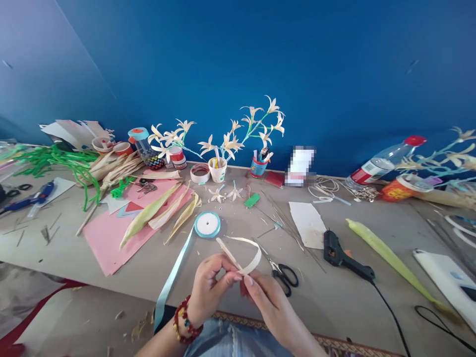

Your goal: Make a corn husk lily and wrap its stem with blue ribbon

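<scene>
My left hand [213,282], with a beaded bracelet at the wrist, is closed around the lower end of a thin pale stick [227,252]. A narrow off-white strip [256,257], possibly corn husk, curls in a loop to the right of the stick. Its lower end meets the stick at my fingertips. My right hand [273,305] pinches there too, thumb and fingers together; the exact grip is partly hidden. Black-handled scissors [284,277] lie just beyond my right hand. A spool of light blue ribbon [207,224] lies past my left hand, its ribbon tail running down the table.
A black glue gun [344,255] with a trailing cord lies right, beside a green corn husk [390,263]. Pink paper [107,240] with husks is left. Pale husk flowers stand in a white cup [217,171] near the wall. A bottle [383,163] leans at right.
</scene>
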The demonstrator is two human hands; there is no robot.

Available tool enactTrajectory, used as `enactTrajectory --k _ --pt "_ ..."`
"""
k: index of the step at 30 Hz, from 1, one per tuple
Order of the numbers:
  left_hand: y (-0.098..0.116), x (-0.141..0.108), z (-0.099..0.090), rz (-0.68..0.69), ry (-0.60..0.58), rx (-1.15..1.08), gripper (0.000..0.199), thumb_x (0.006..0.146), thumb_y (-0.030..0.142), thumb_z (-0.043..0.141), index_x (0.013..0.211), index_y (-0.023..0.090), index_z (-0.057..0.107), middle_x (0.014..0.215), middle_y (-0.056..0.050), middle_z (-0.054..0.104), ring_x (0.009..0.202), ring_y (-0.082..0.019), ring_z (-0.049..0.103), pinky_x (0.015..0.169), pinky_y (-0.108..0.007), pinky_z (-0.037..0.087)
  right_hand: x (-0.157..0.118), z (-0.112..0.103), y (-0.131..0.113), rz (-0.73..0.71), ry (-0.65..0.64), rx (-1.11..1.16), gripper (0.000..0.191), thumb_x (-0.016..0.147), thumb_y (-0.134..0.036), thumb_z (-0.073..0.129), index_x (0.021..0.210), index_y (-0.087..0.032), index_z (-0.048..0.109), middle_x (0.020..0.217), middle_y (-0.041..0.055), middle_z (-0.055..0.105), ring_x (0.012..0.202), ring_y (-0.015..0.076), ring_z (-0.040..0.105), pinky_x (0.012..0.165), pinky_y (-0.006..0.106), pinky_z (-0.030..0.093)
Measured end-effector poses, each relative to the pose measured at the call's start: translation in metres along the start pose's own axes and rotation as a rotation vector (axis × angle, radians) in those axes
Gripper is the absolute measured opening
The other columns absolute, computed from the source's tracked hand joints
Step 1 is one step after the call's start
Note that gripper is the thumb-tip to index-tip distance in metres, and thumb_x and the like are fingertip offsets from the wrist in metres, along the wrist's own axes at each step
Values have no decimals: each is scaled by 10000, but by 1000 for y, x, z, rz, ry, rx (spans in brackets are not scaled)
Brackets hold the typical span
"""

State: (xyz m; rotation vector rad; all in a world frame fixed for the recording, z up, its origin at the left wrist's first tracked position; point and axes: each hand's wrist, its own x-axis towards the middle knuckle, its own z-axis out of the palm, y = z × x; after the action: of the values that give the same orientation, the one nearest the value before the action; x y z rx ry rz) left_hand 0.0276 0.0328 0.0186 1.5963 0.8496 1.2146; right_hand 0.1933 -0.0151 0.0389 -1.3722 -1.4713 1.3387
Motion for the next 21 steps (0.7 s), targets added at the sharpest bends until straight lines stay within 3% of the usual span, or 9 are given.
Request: enactTrajectory --k 5,13,16,21 --pt "5 3 -3 12 -165 -36 175 890 270 657 741 181 639 669 -12 706 641 -133 617 666 -234 467 5 -2 -2 -11 -42 -3 446 1011 -500 354 704 -203 483 666 -16 458 639 156 445 594 262 317" --pt "6 5 -5 -147 -230 -138 200 929 308 580 820 149 634 715 -37 628 569 -111 577 560 -210 469 9 -3 -3 69 -88 189 510 987 -562 375 657 -194 500 598 -39 385 515 115 308 499 268 243" --pt "6 5 -5 -93 -190 -77 178 922 268 590 788 154 618 693 -25 612 590 -112 568 584 -208 460 8 -4 -4 82 -91 205 503 998 -550 353 657 -199 468 618 -32 394 532 118 315 501 269 245" --pt "7 4 -3 19 -137 60 191 937 226 553 755 173 573 694 -17 602 661 -132 556 658 -232 440 5 -1 -5 23 -47 48 437 1022 -486 355 698 -204 434 659 -22 434 620 136 398 580 271 291"
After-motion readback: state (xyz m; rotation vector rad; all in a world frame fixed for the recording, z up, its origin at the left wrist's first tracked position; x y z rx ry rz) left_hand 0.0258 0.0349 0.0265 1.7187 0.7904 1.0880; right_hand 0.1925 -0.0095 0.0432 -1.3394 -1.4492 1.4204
